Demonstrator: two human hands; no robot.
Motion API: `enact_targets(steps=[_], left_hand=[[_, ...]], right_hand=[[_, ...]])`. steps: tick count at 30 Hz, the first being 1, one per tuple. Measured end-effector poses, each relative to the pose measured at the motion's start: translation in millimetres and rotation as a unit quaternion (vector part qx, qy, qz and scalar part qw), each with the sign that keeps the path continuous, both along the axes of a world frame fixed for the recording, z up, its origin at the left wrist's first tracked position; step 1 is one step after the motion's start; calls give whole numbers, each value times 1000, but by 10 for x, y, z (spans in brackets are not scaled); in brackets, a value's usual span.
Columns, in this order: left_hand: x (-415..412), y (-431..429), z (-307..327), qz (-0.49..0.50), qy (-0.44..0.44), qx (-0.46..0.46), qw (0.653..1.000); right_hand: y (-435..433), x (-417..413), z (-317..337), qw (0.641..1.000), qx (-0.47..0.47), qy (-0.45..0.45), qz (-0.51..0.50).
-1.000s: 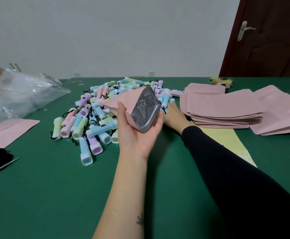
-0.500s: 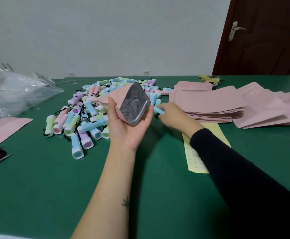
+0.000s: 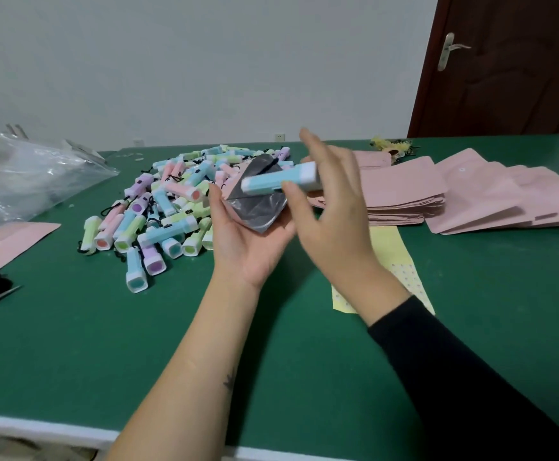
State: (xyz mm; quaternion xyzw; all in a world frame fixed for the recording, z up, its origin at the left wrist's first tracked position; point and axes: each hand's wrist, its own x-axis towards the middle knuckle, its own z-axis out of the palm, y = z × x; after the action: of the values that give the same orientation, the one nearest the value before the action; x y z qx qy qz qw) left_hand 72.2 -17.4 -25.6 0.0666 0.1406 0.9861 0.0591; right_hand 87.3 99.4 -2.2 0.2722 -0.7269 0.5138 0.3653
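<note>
So the right hand (image 3: 334, 221) was digging in the flashlight pile (image 3: 165, 211) on the desk (image 3: 72, 327) a second ago. Now its fingers pinch a blue flashlight (image 3: 265, 184), lifted right over the mouth of the pink pouch (image 3: 255, 211). The left hand (image 3: 248, 247) still cups that pouch open, so I'd say it's about to drop in.

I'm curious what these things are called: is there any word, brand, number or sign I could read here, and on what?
No text can be read anywhere.
blue torch: no lettering shows.
pink pouch and stacked pouches: plain.
loose pouch: a small round mark, no words.
yellow sheet: only tiny dots.
</note>
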Motion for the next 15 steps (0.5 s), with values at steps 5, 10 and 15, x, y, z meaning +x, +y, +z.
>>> enact_targets(steps=[5, 10, 15], left_hand=[[33, 101, -59, -27, 0, -13, 1000], [76, 197, -88, -64, -1, 8, 998], [104, 255, -10, -90, -16, 52, 994]], right_hand=[[-109, 1, -104, 984, 120, 89, -94], [-74, -66, -161, 962, 238, 26, -133], [42, -60, -63, 984, 98, 50, -137]])
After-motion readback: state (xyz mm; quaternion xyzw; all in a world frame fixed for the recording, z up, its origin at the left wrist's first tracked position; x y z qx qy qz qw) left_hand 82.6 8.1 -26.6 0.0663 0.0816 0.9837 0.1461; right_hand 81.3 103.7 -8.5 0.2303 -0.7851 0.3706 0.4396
